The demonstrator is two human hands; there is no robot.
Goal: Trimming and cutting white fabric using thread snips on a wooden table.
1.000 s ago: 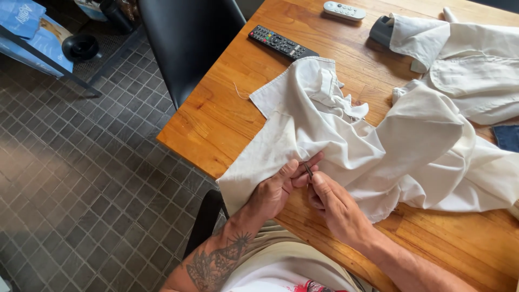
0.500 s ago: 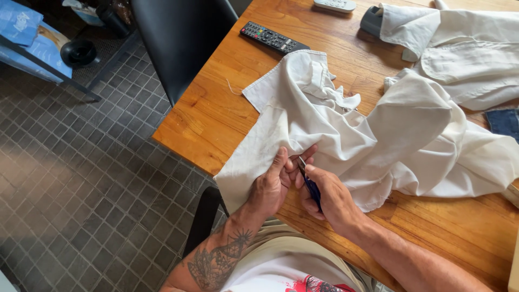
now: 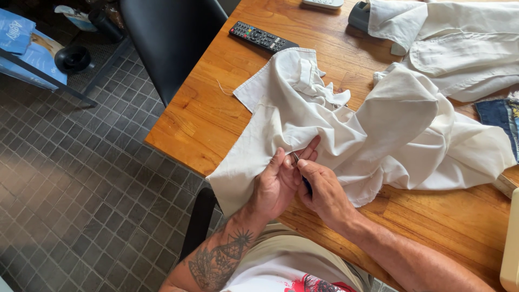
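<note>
A wooden table point(image 3: 216, 116) stood over a floor of small grey tiles point(image 3: 81, 189), with a black chair point(image 3: 170, 38) pushed in at its 10 o'clock corner. You had a cream-white garment point(image 3: 335, 130) spread and rumpled across the middle of that table, its lower edge hanging off the near side toward your lap. Your left hand point(image 3: 275, 184) was closed on the cloth at the garment's 6 o'clock edge, thumb and fingers pinching a fold and pulling it taut. Your right hand point(image 3: 324, 192) sat just beside it, touching it, curled shut round a small tool with a dark blue handle point(image 3: 306, 185) whose thin metal tip met the pinched fabric between your two thumbs. How the tip sat in the cloth you could not have told from here. At 12 o'clock from your hands lay a black remote control point(image 3: 262, 37), well apart from the garment's collar end. At 2 o'clock a second pale garment point(image 3: 459, 43) lay folded, and a scrap of blue denim point(image 3: 500, 116) showed at 3 o'clock by the table's right edge
</note>
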